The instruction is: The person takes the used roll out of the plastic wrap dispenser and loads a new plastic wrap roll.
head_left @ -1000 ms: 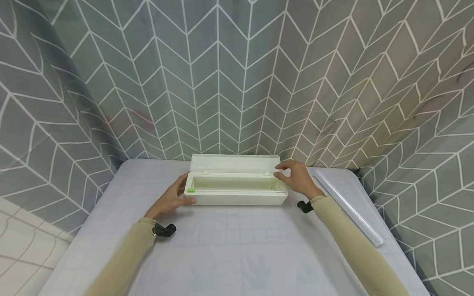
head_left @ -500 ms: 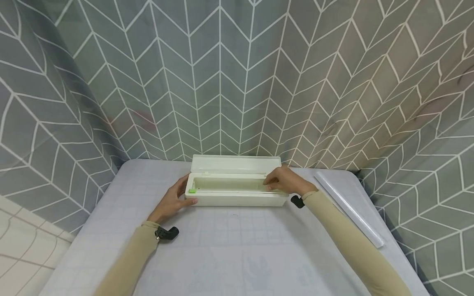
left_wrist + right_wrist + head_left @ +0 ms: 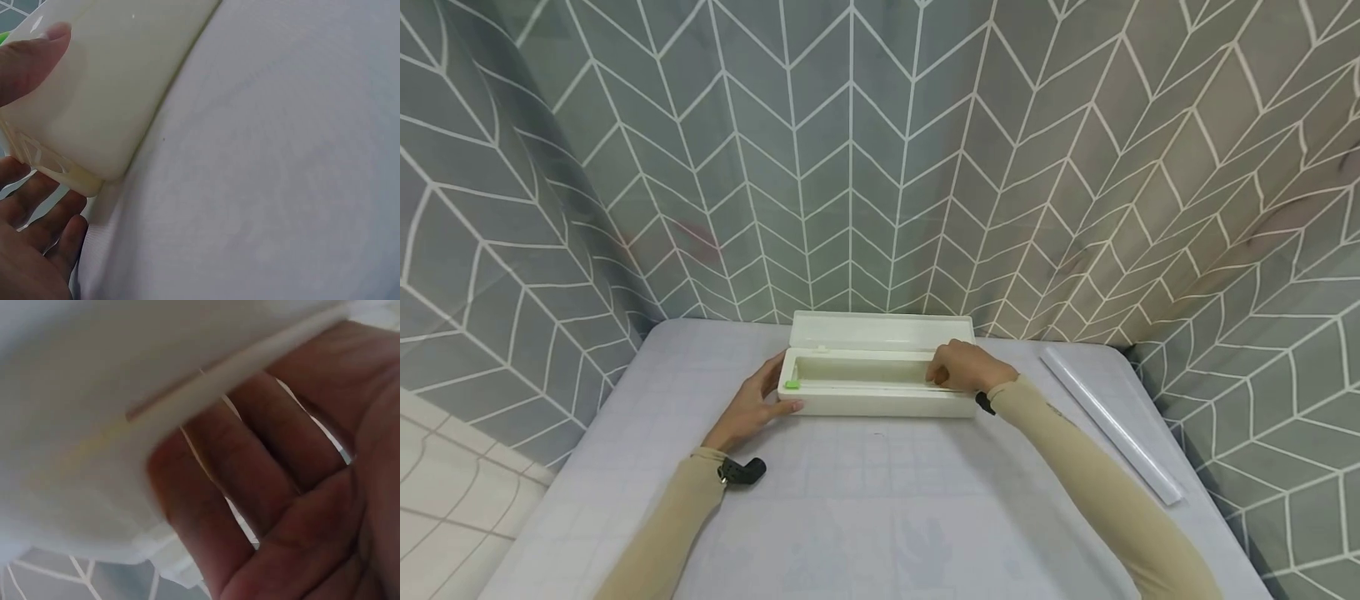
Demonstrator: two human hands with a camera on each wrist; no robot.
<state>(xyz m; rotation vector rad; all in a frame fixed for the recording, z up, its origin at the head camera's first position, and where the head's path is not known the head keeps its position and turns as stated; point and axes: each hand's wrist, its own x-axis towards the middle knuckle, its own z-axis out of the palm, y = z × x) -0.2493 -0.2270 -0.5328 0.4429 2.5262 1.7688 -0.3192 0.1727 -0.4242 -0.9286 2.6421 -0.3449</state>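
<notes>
A long white cling film dispenser (image 3: 880,405) sits on the table, its lid (image 3: 880,332) raised at the back. A green slider (image 3: 792,384) shows at the left of its front rim. My left hand (image 3: 751,406) holds the left end; in the left wrist view the thumb (image 3: 37,62) lies on the front face and the fingers (image 3: 53,215) are at the end. My right hand (image 3: 970,367) reaches into the trough near the right end. In the right wrist view its bent fingers (image 3: 240,462) go behind the wall, hiding the fingertips and anything between them.
A long clear film roll (image 3: 1112,425) lies slanted on the table's right side, beyond the right forearm. The pale tablecloth (image 3: 880,500) stretches in front of the dispenser. A grey curtain with white lines (image 3: 880,167) hangs close behind the table.
My right hand has gone from the dispenser's right back corner down into the trough and a little left. My left hand keeps its hold on the left end.
</notes>
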